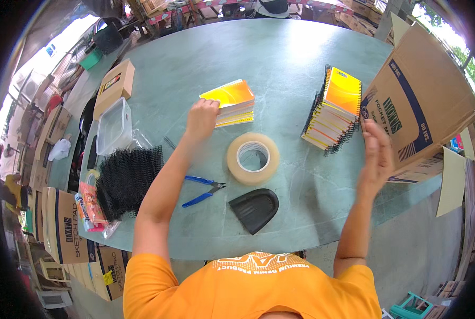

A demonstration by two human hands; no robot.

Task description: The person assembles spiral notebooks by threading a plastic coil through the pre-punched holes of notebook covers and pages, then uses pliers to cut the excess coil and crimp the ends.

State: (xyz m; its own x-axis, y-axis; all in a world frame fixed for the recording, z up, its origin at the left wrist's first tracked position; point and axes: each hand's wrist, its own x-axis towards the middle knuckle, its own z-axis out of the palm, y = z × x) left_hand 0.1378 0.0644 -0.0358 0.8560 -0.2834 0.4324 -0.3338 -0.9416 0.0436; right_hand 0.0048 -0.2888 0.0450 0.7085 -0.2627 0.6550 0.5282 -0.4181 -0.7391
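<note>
My left hand [203,119] is closed at the near left corner of a stack of unbound yellow-orange notepads [236,101]. Its fingers pinch the top pad; the fingertips are partly hidden. My right hand [377,154] is held half curled with nothing visible in it, just right of a stack of spiral notebooks [330,114] with black wire coils. It also lies close to the big cardboard carton [407,106]; I cannot tell whether the fingertips touch either. Between my arms lie a roll of clear tape [232,165], blue-handled cutters [197,201] and a black rounded pad [256,209].
A heap of black spiral coils [125,181] lies left of my left arm, beside a clear plastic box [115,127] and a small brown box [115,87]. A pink packet [90,204] sits at the table's left edge. Cartons [62,226] stand on the left below it.
</note>
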